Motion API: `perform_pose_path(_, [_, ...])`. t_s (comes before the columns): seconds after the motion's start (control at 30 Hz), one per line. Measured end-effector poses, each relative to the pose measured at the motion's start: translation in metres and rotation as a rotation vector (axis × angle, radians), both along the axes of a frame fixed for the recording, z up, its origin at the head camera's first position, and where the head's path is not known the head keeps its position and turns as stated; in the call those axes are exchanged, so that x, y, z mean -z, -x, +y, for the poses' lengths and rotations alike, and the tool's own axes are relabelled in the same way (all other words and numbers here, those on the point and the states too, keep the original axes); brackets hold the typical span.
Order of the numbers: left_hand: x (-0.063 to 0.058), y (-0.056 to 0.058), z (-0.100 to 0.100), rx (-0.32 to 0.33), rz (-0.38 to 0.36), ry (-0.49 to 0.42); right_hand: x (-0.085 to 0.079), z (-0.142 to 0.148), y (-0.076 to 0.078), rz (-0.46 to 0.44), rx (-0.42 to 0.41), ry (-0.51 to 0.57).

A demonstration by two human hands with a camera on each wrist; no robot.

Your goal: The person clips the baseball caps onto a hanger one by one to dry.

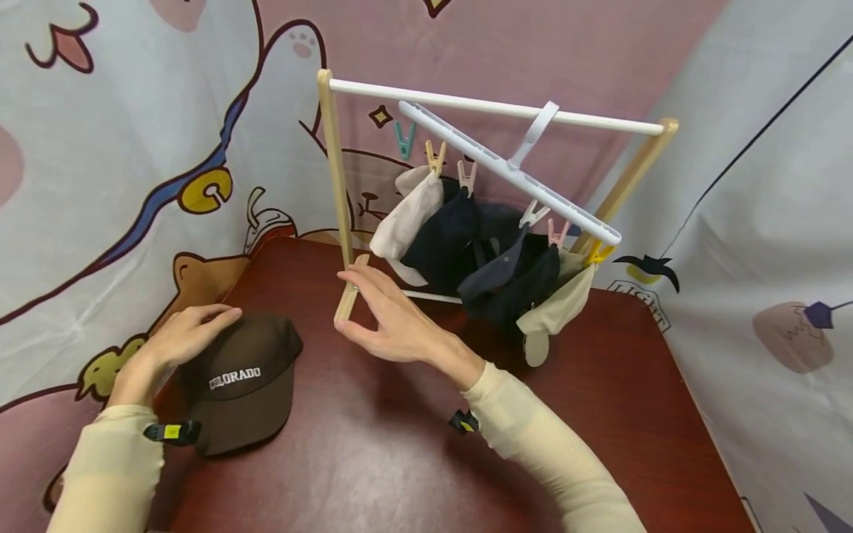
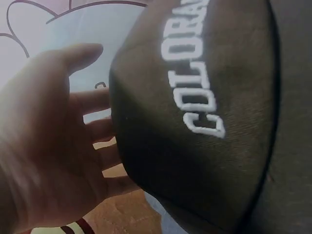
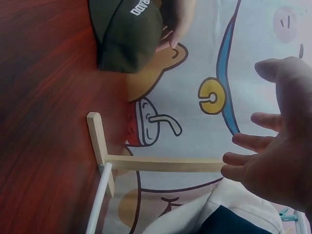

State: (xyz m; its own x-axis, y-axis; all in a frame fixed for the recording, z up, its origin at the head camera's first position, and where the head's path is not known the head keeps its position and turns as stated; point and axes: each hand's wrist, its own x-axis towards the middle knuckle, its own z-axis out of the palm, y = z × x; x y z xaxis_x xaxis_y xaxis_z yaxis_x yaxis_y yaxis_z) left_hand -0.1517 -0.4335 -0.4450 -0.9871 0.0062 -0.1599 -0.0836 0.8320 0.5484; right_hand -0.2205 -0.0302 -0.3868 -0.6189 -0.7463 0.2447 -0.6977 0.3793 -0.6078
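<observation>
A dark brown baseball cap with "COLORADO" in white letters sits on the table at the left, brim toward me. Beside its crown is my left hand, thumb out and fingers extended; in the left wrist view the fingertips go behind the cap. My right hand is spread near the left post of a small wooden rack, overlapping its foot in the head view. From the right wrist, the fingers look loosely extended beside the upright, holding nothing.
A white hanger hangs slanted from the rack's white bar. Clips hold several caps on it: a white cap, dark ones and a beige cap. One teal clip is bare. Printed cloth surrounds the red-brown table.
</observation>
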Motion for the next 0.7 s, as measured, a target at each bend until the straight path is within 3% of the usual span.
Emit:
perform_pose_path(0.13, [0.003,0.001,-0.002,0.004,-0.01,0.011,-0.001,-0.001,0.001,0.017,-0.006,-0.019])
perform_pose_path(0.37, [0.003,-0.001,-0.006,0.004,0.016,0.018,-0.014,0.003,0.016,0.141,0.052,0.009])
perform_pose_path(0.7, [-0.007,-0.013,-0.003,-0.015,0.019,-0.093,-0.064,0.013,0.054,0.389,0.228,0.087])
